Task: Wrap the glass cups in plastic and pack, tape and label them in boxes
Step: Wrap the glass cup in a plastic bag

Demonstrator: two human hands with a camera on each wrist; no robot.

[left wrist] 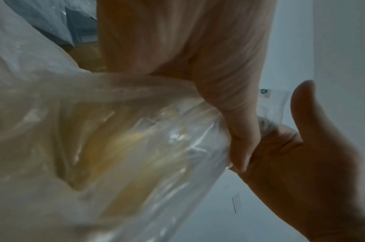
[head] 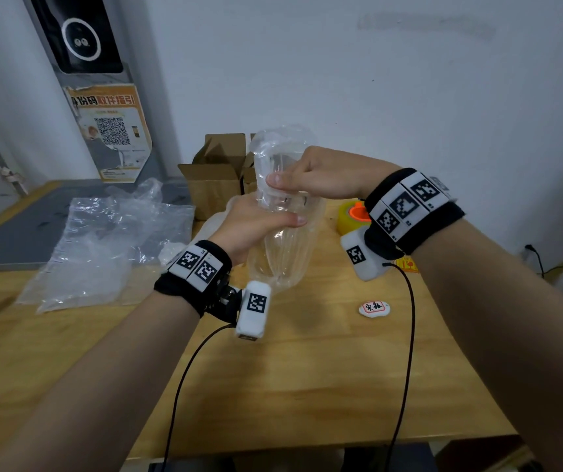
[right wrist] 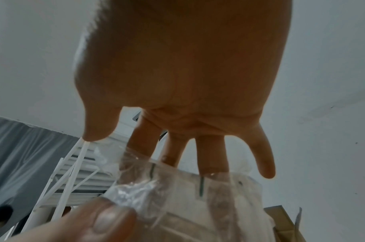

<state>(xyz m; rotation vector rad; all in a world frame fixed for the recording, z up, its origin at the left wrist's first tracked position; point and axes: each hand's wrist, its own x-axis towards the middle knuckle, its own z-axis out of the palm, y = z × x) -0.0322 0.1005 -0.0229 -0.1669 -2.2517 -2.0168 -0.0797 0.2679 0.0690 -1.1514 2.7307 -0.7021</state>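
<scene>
I hold a clear glass cup inside a clear plastic bag upright above the wooden table. My left hand grips the wrapped cup round its middle, thumb across the front. My right hand is just above it and pinches the bag's loose upper part, thumb on the near side. In the right wrist view the right hand's fingers reach behind the plastic bag. In the left wrist view my left hand presses crumpled plastic. The cup's rim is hard to make out through the film.
Open cardboard boxes stand at the back of the table. A heap of plastic bags lies at the left over a grey mat. A yellow tape roll sits behind my right wrist, a small white label in front.
</scene>
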